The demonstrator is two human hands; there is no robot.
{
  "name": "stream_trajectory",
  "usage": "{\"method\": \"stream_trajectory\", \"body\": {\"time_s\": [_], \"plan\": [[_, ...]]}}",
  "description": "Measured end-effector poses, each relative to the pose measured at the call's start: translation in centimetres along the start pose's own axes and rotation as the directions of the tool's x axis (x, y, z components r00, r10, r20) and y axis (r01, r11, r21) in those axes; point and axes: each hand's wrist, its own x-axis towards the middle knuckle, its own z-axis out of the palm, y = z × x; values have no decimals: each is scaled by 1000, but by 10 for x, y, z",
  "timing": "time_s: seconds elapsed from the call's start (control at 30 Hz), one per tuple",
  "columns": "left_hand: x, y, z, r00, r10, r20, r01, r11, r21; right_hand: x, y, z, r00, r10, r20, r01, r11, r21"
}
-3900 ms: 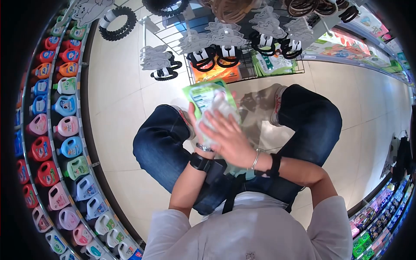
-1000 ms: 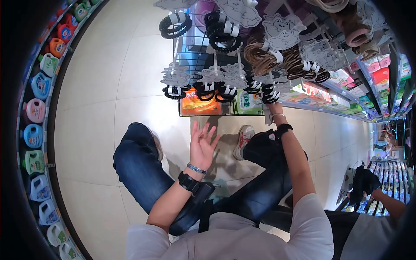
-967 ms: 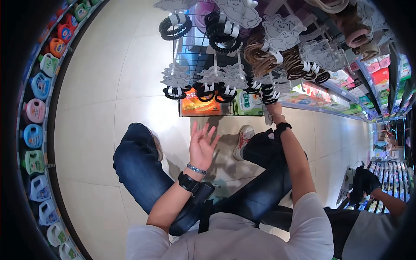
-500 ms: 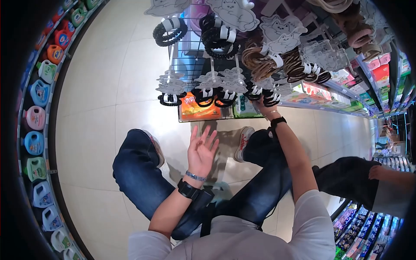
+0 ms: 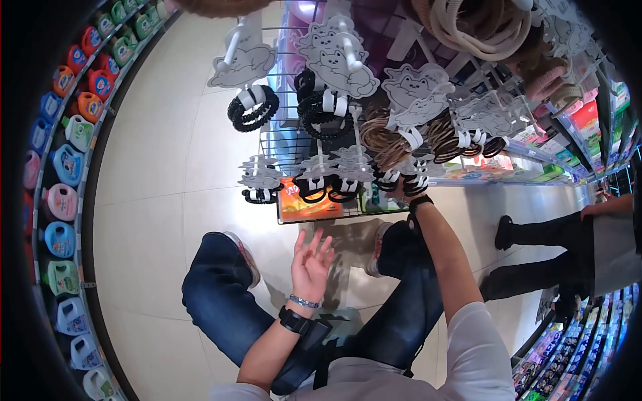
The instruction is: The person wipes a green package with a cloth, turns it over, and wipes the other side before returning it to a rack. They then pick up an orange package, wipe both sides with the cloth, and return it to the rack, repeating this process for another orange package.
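Observation:
My left hand [image 5: 311,267] is held palm up above my lap, fingers apart, with nothing in it. In front of it is an orange packet [image 5: 307,200] low on the wire rack [image 5: 284,144]. My right hand [image 5: 400,192] reaches to the rack's lower row, just behind black hair ties [image 5: 416,182] on a cat-shaped card. These cover its fingers, so I cannot see whether they grip anything. Left of them hang more black hair ties [image 5: 344,190]. Higher up are braided black hair ties [image 5: 253,110] and a brown bundle of hair ties [image 5: 388,137], all on cat-shaped cards.
Detergent bottles [image 5: 60,200] line a curved shelf along the left. Packaged goods fill a shelf [image 5: 535,154] at the right. Another person [image 5: 555,260] in dark trousers stands to my right, near a lower shelf [image 5: 575,347] of small goods. Pale floor tiles [image 5: 147,240] lie between.
The view has tilted up, so the rack and hair ties sit lower in the picture. My right hand stays at the lower row; my left hand stays open. More of the other person shows.

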Motion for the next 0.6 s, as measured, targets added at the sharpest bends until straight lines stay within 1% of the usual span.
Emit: {"method": "stream_trajectory", "body": {"time_s": [0.03,0.07,0.1,0.13,0.2,0.23,0.27,0.3,0.33,0.37,0.4,0.43,0.47,0.5,0.53,0.57,0.6], "plan": [[0,0,-1,1000,-3,2,3,1000,0,-2,0,-1,998,-34,44,37,997,-62],[0,0,-2,1000,-6,4,6,1000,0,-5,0,-1,996,-73,-60,68,995,-74],[0,0,-2,1000,-2,3,2,1000,2,-4,1,1,995,-76,-61,72,995,-71],[1,1,-2,1000,-3,8,3,1000,5,-3,2,4,999,11,-35,-13,998,-65],[2,3,-2,1000,5,8,-5,1000,15,-1,11,19,996,54,-77,-54,999,-6],[2,3,-2,1000,9,20,-9,1000,10,3,8,27,996,46,-78,-47,999,1],[2,4,-2,999,13,31,-13,1000,4,6,5,35,972,61,-225,-67,998,-21],[1,5,-1,999,19,27,-19,1000,6,10,5,47,927,72,-368,-93,995,-40],[0,5,0,999,23,26,-24,1000,13,23,26,75,919,-152,-364,107,984,-143],[-1,6,1,999,25,24,-26,999,19,96,95,184,894,-35,-446,338,705,624],[-2,6,1,999,35,22,-35,999,20,57,40,122,932,-39,-361,155,942,298],[-2,6,-1,999,35,16,-35,999,20,11,-27,47,961,-43,-273,11,993,-118],[-2,6,-4,1000,28,-7,-28,999,21,-1,-46,37,906,-75,-416,65,997,-38],[-1,5,-5,999,23,-27,-22,1000,21,-1,-58,36,907,-78,-414,67,997,-40],[0,5,-6,999,26,-29,-25,1000,18,1,-70,37,962,69,-266,-27,987,157],[0,5,-6,999,22,-35,-21,999,31,2,-81,37,979,187,-85,-149,932,330],[0,5,-7,999,19,-42,-17,999,47,5,-85,43,980,182,-84,-145,932,331]]}}
